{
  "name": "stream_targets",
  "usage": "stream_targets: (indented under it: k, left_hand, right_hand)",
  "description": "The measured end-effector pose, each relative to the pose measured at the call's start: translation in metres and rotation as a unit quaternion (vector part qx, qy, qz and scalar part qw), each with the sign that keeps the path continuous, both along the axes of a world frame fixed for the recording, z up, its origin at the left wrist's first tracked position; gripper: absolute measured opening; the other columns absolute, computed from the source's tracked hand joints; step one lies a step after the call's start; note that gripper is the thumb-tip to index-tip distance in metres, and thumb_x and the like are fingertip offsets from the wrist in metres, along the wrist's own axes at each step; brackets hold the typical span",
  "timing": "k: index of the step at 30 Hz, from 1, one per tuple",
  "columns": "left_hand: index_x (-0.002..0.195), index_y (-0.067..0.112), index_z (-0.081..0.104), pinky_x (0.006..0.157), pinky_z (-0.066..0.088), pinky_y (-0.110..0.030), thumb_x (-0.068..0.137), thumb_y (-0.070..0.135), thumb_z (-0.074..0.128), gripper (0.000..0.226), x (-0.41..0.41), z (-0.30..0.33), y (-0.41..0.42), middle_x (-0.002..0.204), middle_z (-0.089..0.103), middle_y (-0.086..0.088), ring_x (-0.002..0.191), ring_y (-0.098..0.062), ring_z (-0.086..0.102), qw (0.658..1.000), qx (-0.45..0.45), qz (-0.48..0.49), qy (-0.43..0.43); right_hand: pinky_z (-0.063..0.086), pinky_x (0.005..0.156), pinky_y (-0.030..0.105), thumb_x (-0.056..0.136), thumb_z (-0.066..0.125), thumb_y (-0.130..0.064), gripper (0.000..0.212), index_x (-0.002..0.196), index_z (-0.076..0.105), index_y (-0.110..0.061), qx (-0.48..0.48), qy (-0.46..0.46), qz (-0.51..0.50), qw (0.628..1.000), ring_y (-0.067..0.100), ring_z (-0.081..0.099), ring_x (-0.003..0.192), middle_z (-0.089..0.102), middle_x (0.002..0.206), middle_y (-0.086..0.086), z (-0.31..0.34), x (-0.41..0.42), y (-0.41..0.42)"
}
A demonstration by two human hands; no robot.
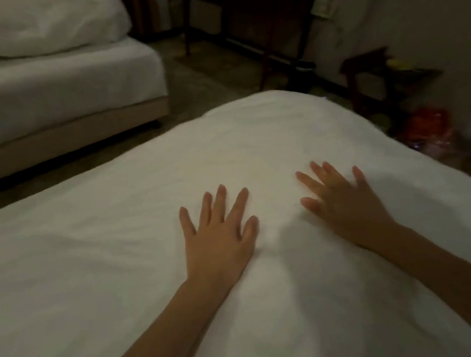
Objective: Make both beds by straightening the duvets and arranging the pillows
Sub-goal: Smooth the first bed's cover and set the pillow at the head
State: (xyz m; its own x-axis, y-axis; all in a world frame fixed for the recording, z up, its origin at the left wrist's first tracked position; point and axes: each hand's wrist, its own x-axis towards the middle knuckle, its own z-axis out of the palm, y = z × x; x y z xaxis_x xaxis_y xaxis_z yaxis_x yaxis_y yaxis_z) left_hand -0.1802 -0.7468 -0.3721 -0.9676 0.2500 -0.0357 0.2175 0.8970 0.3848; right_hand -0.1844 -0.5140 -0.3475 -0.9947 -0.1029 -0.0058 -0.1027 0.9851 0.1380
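A white duvet [118, 253] covers the near bed and fills most of the view. My left hand [220, 234] lies flat on it with fingers spread, palm down. My right hand [342, 203] presses flat on the duvet a little to the right, fingers also spread. A soft crease runs between the two hands. The second bed [52, 91] stands at the upper left, with a bunched white duvet [28, 23] heaped on its far part and bare sheet nearer. No pillow is in view.
A strip of dark floor [207, 62] separates the two beds. A dark wooden desk [266, 12] stands against the far wall. A low dark stool [370, 70] and a red bag [427, 123] sit on the floor at the right of the near bed.
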Motion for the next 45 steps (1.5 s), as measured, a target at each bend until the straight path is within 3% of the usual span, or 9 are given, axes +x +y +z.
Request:
stream_targets:
  k: [2,4,7,13,19,23,30,42,45]
  left_hand:
    - [0.143,0.051,-0.011,0.113,-0.017,-0.048,0.091,0.062,0.000,0.054,0.014,-0.003,0.063,0.158,-0.018,0.009,0.145,-0.019,-0.018,1.000,0.012,-0.025,0.011]
    - [0.137,0.053,-0.021,0.111,-0.018,-0.053,0.075,0.064,-0.018,0.063,0.035,-0.012,0.117,0.153,-0.026,0.011,0.144,-0.023,-0.022,0.998,-0.009,-0.064,0.023]
    - [0.134,0.052,-0.026,0.108,-0.017,-0.058,0.072,0.061,-0.021,0.064,0.049,-0.040,0.155,0.148,-0.030,0.008,0.144,-0.030,-0.021,0.993,-0.069,-0.071,0.057]
    - [0.144,0.045,-0.003,0.112,-0.004,-0.059,0.087,0.061,0.002,0.060,0.040,-0.074,0.147,0.159,0.008,0.001,0.147,-0.033,0.002,0.987,-0.118,-0.042,0.100]
    - [0.141,0.050,-0.010,0.112,-0.010,-0.055,0.086,0.065,0.001,0.057,0.038,-0.091,0.154,0.160,-0.005,0.006,0.147,-0.028,-0.008,0.984,-0.143,-0.014,0.106]
    - [0.146,0.048,-0.005,0.115,-0.009,-0.050,0.099,0.051,0.015,0.051,0.053,-0.085,0.152,0.160,-0.008,0.007,0.147,-0.019,-0.009,0.989,-0.136,-0.006,0.064]
    - [0.148,0.040,-0.008,0.116,-0.008,-0.042,0.101,0.045,0.013,0.053,0.097,-0.076,0.145,0.159,-0.011,0.009,0.146,-0.009,-0.010,0.991,-0.130,0.018,-0.014]
    - [0.150,0.036,-0.005,0.116,-0.007,-0.043,0.100,0.045,0.015,0.055,0.169,-0.071,0.135,0.160,-0.006,0.005,0.147,-0.011,-0.006,0.995,-0.094,0.023,-0.026]
    - [0.151,0.036,-0.004,0.117,-0.004,-0.042,0.100,0.047,0.015,0.055,0.183,-0.065,0.137,0.161,-0.004,0.005,0.147,-0.012,-0.004,0.995,-0.097,0.023,-0.021]
  right_hand:
    - [-0.003,0.116,0.047,0.081,-0.013,-0.070,0.073,0.148,-0.005,-0.042,-0.033,-0.035,-0.113,0.992,0.012,-0.003,0.147,-0.004,0.159,-0.009,-0.007,0.040,0.078]
    - [-0.002,0.117,0.045,0.094,0.001,-0.061,0.058,0.148,-0.009,-0.040,-0.057,-0.052,-0.211,0.974,0.011,-0.005,0.147,-0.006,0.160,-0.007,-0.021,0.089,0.135]
    - [0.004,0.117,0.042,0.102,0.016,-0.043,0.056,0.148,-0.013,-0.030,-0.089,-0.053,-0.268,0.958,0.012,0.000,0.147,0.000,0.161,-0.002,-0.051,0.136,0.164]
    - [0.002,0.116,0.043,0.099,0.008,-0.052,0.057,0.152,0.000,-0.032,-0.152,0.022,-0.244,0.957,0.013,0.004,0.147,0.006,0.161,-0.002,-0.093,0.126,0.155]
    - [-0.004,0.117,0.041,0.100,0.012,-0.049,0.055,0.151,-0.002,-0.033,-0.176,0.032,-0.220,0.959,0.011,0.002,0.147,0.002,0.161,-0.003,-0.131,0.122,0.166]
    - [-0.006,0.116,0.041,0.101,0.013,-0.048,0.054,0.152,0.001,-0.033,-0.202,0.029,-0.219,0.954,0.012,0.002,0.147,0.003,0.161,-0.003,-0.144,0.122,0.166]
    - [-0.005,0.116,0.042,0.102,0.014,-0.047,0.054,0.152,0.004,-0.030,-0.207,0.035,-0.210,0.955,0.015,0.004,0.147,0.006,0.161,0.000,-0.141,0.127,0.167]
    - [0.004,0.116,0.044,0.104,0.017,-0.039,0.052,0.153,0.008,-0.023,-0.233,0.007,-0.191,0.953,0.019,0.009,0.147,0.010,0.160,0.004,-0.125,0.164,0.159]
    - [0.008,0.115,0.047,0.103,0.018,-0.036,0.053,0.153,0.008,-0.022,-0.188,0.005,-0.153,0.970,0.022,0.011,0.146,0.010,0.160,0.007,-0.121,0.186,0.156]
